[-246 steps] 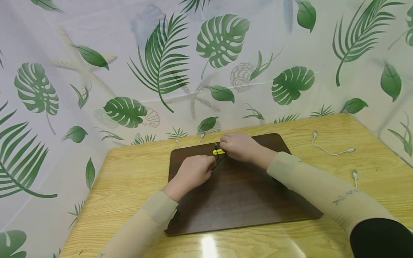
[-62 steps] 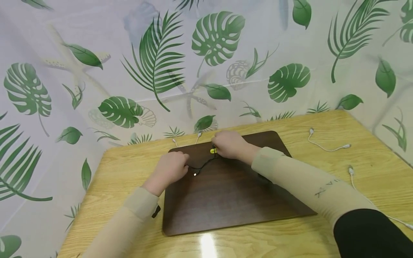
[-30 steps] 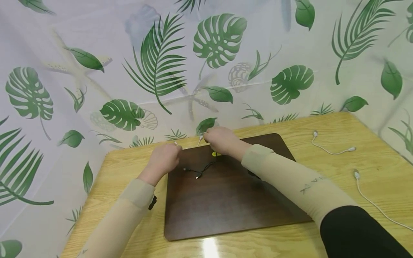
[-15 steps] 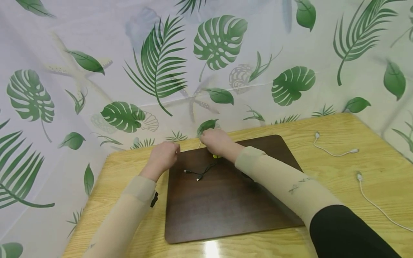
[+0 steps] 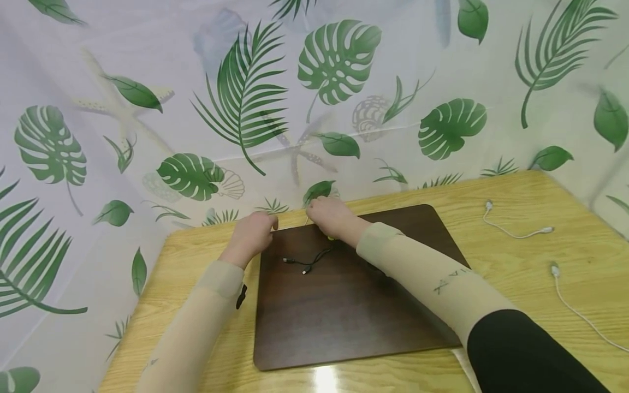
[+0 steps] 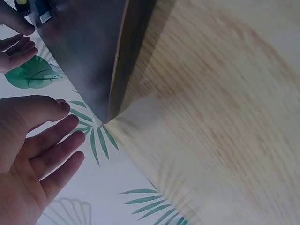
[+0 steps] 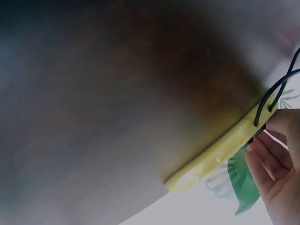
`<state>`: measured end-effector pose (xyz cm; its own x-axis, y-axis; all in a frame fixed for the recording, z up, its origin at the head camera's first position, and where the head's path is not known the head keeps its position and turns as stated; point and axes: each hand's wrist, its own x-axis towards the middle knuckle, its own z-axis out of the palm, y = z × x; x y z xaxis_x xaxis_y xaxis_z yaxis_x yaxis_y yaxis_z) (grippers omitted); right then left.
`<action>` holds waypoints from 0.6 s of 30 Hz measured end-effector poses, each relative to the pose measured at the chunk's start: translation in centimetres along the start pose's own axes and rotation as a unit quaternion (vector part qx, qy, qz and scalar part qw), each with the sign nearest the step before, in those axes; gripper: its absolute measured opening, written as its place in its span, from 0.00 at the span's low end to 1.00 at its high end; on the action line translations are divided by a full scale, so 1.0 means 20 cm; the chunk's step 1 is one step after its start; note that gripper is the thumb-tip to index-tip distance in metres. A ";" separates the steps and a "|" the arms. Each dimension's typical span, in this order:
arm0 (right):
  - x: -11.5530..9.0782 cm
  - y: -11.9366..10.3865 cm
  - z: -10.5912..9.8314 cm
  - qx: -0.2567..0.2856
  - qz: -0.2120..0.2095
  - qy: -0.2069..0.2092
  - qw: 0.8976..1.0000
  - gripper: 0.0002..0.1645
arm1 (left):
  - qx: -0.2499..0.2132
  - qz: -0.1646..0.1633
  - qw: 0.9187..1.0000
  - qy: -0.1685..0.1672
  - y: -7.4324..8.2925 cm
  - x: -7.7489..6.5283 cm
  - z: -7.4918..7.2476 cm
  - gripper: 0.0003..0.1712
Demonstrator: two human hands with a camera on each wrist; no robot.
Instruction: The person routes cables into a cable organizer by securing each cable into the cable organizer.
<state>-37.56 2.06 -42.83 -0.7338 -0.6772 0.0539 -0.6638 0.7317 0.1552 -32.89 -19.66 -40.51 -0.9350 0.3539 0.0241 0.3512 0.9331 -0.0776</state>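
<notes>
A dark brown board (image 5: pixel 344 305) lies on the wooden table. My left hand (image 5: pixel 253 232) is at its far left corner; in the left wrist view its thumb and fingers (image 6: pixel 61 164) are apart, with nothing between them. My right hand (image 5: pixel 330 215) reaches over the far edge, beside a yellow strip (image 7: pixel 215 154) with holes. A black cable (image 5: pixel 307 262) passes through the strip, its two connectors lying on the board. A thin white cable (image 5: pixel 307 221) runs behind the board toward my right fingertips; whether they pinch it is hidden.
A short white cable (image 5: pixel 511 232) lies on the table (image 5: pixel 516 273) to the right. Nearer is another white cable (image 5: pixel 580 314) running off the right side. A leaf-printed cloth (image 5: pixel 275 109) hangs behind the table.
Over the last seconds my left hand left the black cable, whose ends now lie on the board, and moved to the far left corner. My right hand moved off the yellow strip to the far edge.
</notes>
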 end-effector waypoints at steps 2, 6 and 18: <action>0.01 0.00 0.00 -0.004 0.001 -0.002 1.000 0.11 | 0.000 0.000 1.000 -0.003 0.00 0.01 0.00 0.12; 0.02 0.00 0.01 -0.006 0.004 -0.002 1.000 0.10 | -0.001 -0.002 1.000 -0.011 0.00 0.04 0.01 0.13; 0.04 -0.02 -0.01 -0.015 -0.008 0.007 1.000 0.11 | 0.009 -0.016 0.999 -0.030 0.00 0.11 0.05 0.12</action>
<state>-37.86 1.24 -42.60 -0.7208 -0.6901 0.0652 -0.6707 0.7181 0.1859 -34.99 -18.88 -41.45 -0.9472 0.3191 -0.0322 0.3207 0.9424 -0.0949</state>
